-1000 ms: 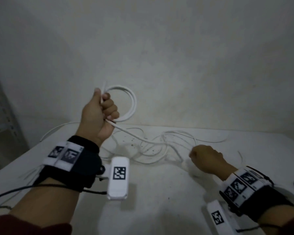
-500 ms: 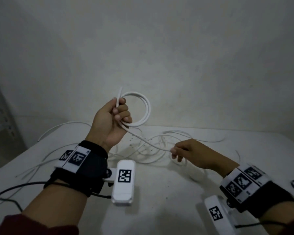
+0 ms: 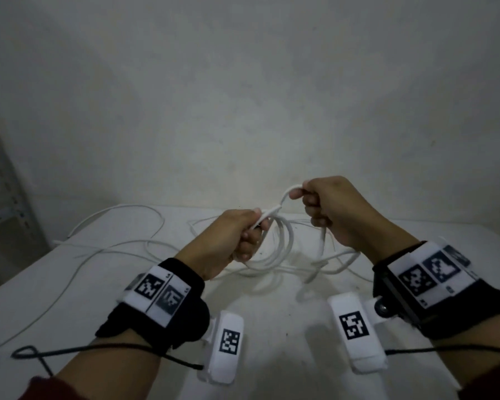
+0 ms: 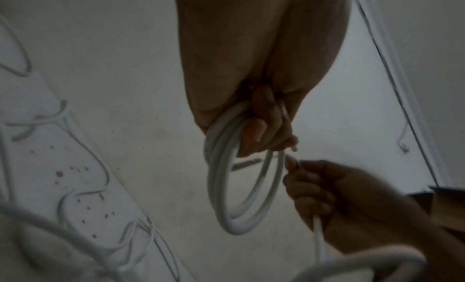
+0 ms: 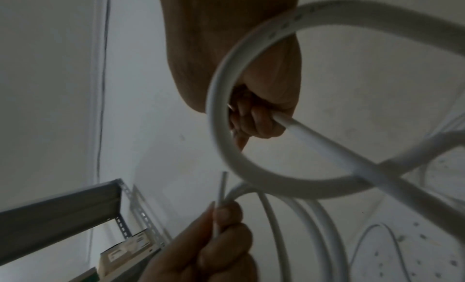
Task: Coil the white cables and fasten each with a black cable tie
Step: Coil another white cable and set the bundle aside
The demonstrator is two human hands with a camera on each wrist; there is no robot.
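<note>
My left hand (image 3: 247,236) holds a small coil of white cable (image 3: 285,246) above the table, fingers curled round its top. In the left wrist view the coil (image 4: 239,196) hangs below the left hand (image 4: 254,131) as several loops. My right hand (image 3: 315,204) is just right of it, fist closed on the same cable, which arcs over to the left hand. In the right wrist view the right hand (image 5: 254,119) grips the cable (image 5: 324,143), and a large loop curves in front. The left hand (image 5: 216,234) below pinches a thin cable end (image 5: 222,188).
Several loose white cables (image 3: 119,243) lie tangled across the white table (image 3: 272,313), mostly at the left and under my hands. A grey metal shelf (image 3: 3,203) stands at the left by the wall. A thin black wire (image 3: 70,349) trails from the left wrist band.
My left hand has come down and to the right with the coil. My right hand has risen from the table with the cable and met the left hand.
</note>
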